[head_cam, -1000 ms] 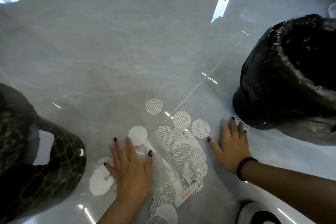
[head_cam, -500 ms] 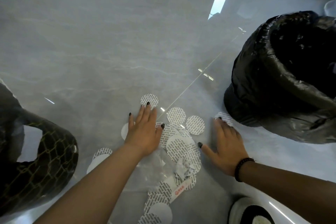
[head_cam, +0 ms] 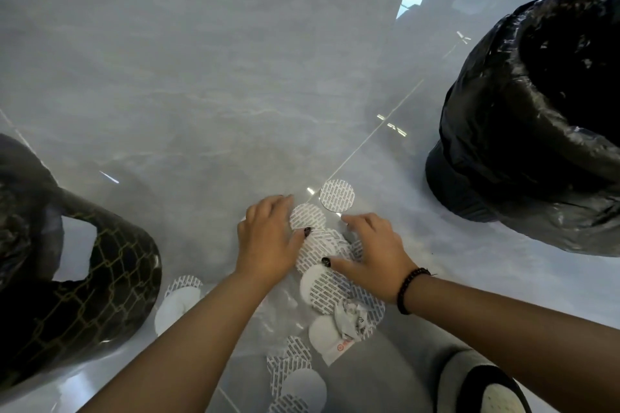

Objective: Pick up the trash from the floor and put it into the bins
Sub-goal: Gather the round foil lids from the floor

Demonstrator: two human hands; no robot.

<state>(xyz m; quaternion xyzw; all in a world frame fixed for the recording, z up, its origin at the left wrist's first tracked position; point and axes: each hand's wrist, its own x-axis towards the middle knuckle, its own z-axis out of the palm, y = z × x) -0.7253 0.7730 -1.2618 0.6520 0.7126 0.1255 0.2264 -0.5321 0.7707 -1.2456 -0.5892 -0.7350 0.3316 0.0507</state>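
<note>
early in the task, by the look of it: most trash not yet lifted, none seen going into a bin. at far left, a dark bin (head_cam: 67, 285) lined with a net-patterned bag, standing on the floor (head_cam: 201, 77); inside not visible, contents cannot be told. just right of it, two discs (head_cam: 177, 298) lying flat and overlapping, untouched. further right, left hand (head_cam: 268, 241) palm down, fingers curled loosely on the floor, thumb tip pressed on a printed disc (head_cam: 307, 216); no pinch closed on anything. under and between the hands, a heap of discs (head_cam: 322, 255) piled on each other, with a clear plastic bag (head_cam: 278, 308) and a crumpled paper (head_cam: 350, 317) nearer the body, and more discs (head_cam: 295, 379) toward the bottom edge. beyond the heap, one disc (head_cam: 337, 195) lying alone on a tile seam. right hand (head_cam: 375, 258) also palm down, fingers spread over the heap, thumb on a disc, seemingly raking rather than gripping. at far right, a second bin (head_cam: 523, 144) lined with a black bag, mouth open, inside too dark to judge. left to do: gather, lift, drop all of it.
</note>
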